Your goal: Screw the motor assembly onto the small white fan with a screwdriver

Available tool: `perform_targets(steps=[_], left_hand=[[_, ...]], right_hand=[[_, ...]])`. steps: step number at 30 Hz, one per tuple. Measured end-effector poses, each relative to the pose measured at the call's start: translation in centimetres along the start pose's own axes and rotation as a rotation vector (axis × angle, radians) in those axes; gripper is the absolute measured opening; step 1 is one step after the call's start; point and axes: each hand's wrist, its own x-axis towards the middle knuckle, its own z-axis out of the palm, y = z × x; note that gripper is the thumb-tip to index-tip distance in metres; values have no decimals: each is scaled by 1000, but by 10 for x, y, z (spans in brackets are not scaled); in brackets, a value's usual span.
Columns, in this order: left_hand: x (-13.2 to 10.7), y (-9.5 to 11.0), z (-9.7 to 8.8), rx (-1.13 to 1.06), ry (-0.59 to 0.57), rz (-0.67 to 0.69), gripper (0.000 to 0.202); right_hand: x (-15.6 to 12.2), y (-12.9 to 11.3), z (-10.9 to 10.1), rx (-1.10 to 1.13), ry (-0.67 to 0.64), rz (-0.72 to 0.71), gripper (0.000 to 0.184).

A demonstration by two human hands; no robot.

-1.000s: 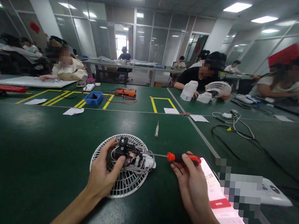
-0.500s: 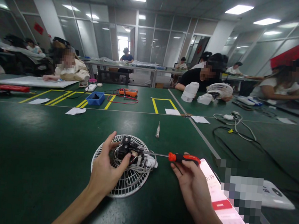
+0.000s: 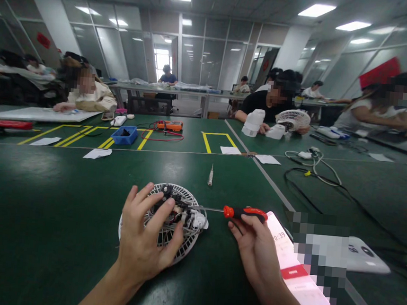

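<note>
My right hand (image 3: 259,250) is closed round the red and black handle of a screwdriver (image 3: 232,212). Its shaft points left, and the tip reaches the black mechanism (image 3: 166,193) of a small fan; exact contact is hard to see. The fan's white round grille (image 3: 190,246) lies flat on the green table, with wires and a white part (image 3: 197,220) on top. My left hand (image 3: 142,242) is over the left side of the grille, fingers spread, fingertips at the mechanism. It covers part of the grille. Beyond the fan lies a small clear-handled screwdriver (image 3: 211,176).
A lit phone (image 3: 295,269) lies beside my right forearm, and a white panel (image 3: 367,256) further right. Cables (image 3: 324,175) run across the right side. Farther back are a blue bin (image 3: 124,136), an orange multimeter (image 3: 170,126) and paper slips. Co-workers sit opposite, one handling another fan.
My left hand has loosened from round the mechanism, and its fingers have spread over the fan. The right hand still holds the screwdriver at the mechanism. The view has shifted slightly.
</note>
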Motion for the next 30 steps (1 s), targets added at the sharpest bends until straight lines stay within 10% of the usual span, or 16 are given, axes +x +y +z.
perform_targets(steps=[11,30], left_hand=[[-19,-13,23,-275,-239,-701,64],[-17,-15,15,-334,-197,-813,64]], right_hand=[[-1,-1,0,15,-22,5,45],[4,5,-3,-5,0,-31,59]])
